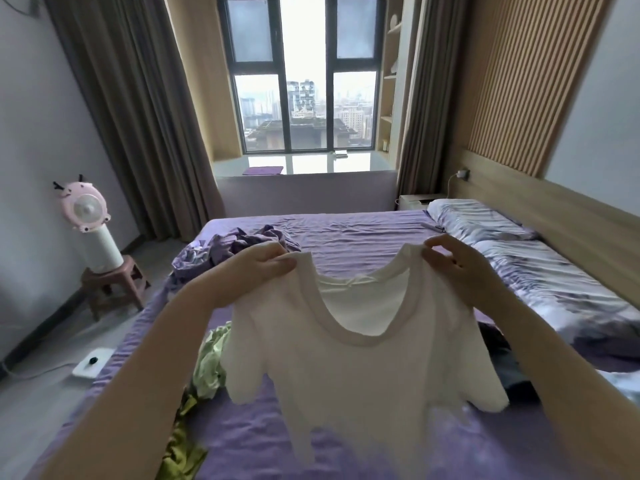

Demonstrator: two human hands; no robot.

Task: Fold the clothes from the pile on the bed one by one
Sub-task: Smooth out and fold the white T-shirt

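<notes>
A white T-shirt [363,362] is hanging in mid-air above a purple-sheeted bed [346,237], its hem draping down toward the sheet, as a person is holding it up by the shoulders. The left hand [256,271] is pinching the left shoulder seam and the right hand [460,268] is pinching the right one, both beside the wide neckline. The fabric is looking thin and limp, and the sleeves are drooping unevenly, so the shirt is likely to crease or land skewed if lowered without being pulled taut. A green garment [207,355] is lying just beside the left sleeve and dark clothing [502,348] is sitting behind the right sleeve; either could be getting caught under the shirt as it comes down. A crumpled pile of purple fabric [235,244] is waiting farther up the bed, near striped pillows [485,220].
</notes>
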